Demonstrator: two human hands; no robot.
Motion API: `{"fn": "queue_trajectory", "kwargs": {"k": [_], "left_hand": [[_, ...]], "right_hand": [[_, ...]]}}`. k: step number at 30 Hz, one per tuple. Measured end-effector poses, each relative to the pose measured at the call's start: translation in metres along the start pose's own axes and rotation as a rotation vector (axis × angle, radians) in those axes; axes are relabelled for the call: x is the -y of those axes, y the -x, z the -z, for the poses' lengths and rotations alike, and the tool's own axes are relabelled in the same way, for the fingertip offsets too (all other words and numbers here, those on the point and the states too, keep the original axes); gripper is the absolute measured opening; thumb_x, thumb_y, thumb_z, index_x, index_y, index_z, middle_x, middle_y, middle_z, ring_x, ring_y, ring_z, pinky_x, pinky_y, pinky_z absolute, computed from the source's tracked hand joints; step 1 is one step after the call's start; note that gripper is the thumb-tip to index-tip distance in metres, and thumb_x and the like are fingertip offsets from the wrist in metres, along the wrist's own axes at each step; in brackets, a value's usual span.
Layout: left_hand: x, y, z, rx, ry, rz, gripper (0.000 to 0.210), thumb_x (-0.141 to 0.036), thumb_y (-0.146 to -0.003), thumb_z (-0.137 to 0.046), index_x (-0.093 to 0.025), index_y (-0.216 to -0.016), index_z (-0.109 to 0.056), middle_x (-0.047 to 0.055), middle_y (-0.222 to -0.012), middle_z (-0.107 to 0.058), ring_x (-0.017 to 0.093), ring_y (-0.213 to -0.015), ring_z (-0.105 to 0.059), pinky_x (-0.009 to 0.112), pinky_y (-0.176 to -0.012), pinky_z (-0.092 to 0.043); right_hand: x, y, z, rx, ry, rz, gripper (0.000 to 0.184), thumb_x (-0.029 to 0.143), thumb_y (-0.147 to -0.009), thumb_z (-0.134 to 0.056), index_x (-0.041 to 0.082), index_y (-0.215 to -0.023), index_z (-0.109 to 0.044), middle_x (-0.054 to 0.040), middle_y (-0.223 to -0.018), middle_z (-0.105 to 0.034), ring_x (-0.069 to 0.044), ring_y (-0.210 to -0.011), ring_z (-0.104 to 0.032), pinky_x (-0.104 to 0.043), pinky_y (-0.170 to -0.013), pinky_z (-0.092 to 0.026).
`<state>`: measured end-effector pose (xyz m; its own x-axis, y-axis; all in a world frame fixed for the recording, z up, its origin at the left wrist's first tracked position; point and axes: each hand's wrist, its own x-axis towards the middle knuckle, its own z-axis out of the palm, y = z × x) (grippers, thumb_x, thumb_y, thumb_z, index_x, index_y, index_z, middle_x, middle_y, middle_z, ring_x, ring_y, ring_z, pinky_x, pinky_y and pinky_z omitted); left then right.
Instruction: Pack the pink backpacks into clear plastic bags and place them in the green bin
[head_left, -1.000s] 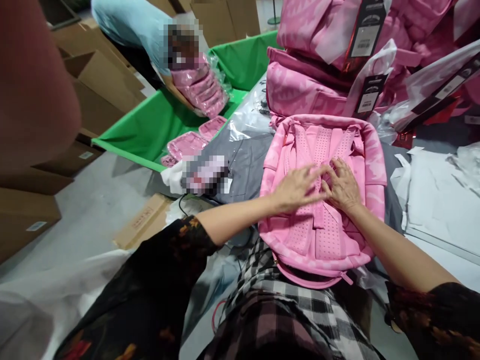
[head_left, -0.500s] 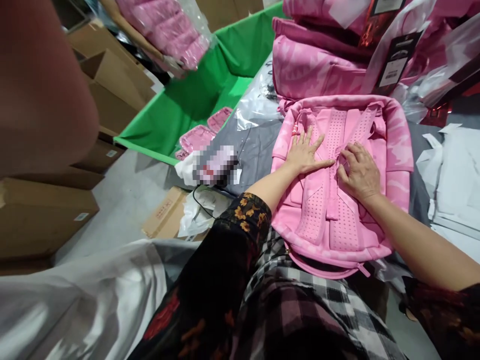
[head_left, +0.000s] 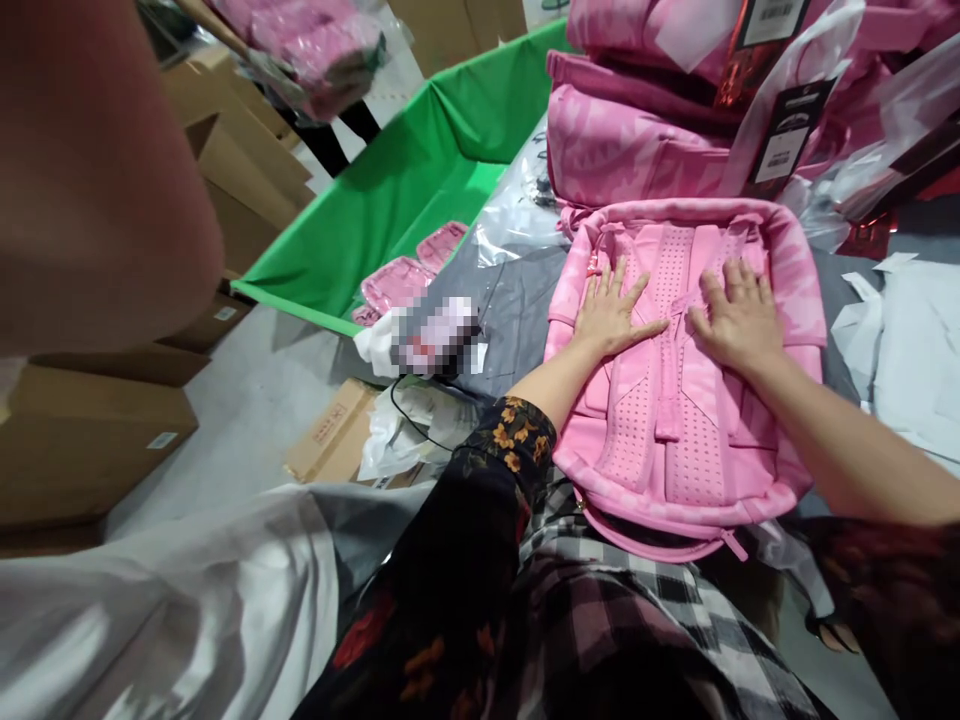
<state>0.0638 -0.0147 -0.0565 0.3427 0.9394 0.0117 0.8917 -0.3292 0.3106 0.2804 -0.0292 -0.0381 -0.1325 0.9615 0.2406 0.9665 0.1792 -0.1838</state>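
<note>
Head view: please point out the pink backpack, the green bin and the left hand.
Pink backpack (head_left: 667, 390), head view: middle of its strapped side.
Green bin (head_left: 367, 195), head view: inner side wall.
Left hand (head_left: 606, 318), head view: back of the hand.

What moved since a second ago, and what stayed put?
The left hand moved left and the right hand moved right, from close together to spread flat on the pink backpack. Farther off, a plastic-wrapped pink bundle went from over the green bin to beyond its edge. The pink backpack stayed straps-up.

Room btwn L fingers (head_left: 618, 280) & R fingers (head_left: 733, 280) over pink backpack (head_left: 667, 400); stacked bags (head_left: 630, 145) block far side
</note>
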Motion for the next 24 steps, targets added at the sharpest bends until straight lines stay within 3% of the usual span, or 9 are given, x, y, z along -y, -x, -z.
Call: {"fn": "queue_trajectory", "kwargs": {"k": [5,13,24], "left_hand": [[-0.002,0.001,0.002,0.004,-0.012,0.011,0.100,-0.082,-0.087,-0.052,-0.025,-0.166,-0.025,0.007,-0.176,-0.010,0.038,-0.161,-0.007,0.054,-0.131,-0.005],[-0.003,0.002,0.004,0.004,-0.019,0.008,0.097,-0.082,-0.089,-0.049,-0.028,-0.166,-0.025,0.006,-0.176,-0.009,0.035,-0.162,-0.007,0.054,-0.131,-0.006],[-0.003,0.003,0.004,0.011,-0.014,0.013,0.095,-0.083,-0.090,-0.044,-0.028,-0.165,-0.027,0.006,-0.176,-0.008,0.034,-0.162,-0.003,0.054,-0.131,-0.007]], "right_hand": [[-0.009,0.010,-0.031,-0.047,-0.064,0.050,0.068,0.050,-0.098,-0.039,0.016,-0.156,-0.042,-0.0170,-0.168,-0.030,-0.038,-0.154,-0.024,-0.065,-0.122,-0.016],[0.002,0.011,-0.016,-0.048,-0.026,-0.010,0.064,0.047,-0.097,-0.040,0.015,-0.152,-0.049,-0.0174,-0.165,-0.036,-0.034,-0.153,-0.030,-0.056,-0.125,-0.020],[0.000,0.011,-0.019,-0.055,-0.028,-0.022,0.063,0.047,-0.097,-0.041,0.015,-0.150,-0.051,-0.0172,-0.164,-0.038,-0.032,-0.152,-0.031,-0.055,-0.125,-0.021]]}}
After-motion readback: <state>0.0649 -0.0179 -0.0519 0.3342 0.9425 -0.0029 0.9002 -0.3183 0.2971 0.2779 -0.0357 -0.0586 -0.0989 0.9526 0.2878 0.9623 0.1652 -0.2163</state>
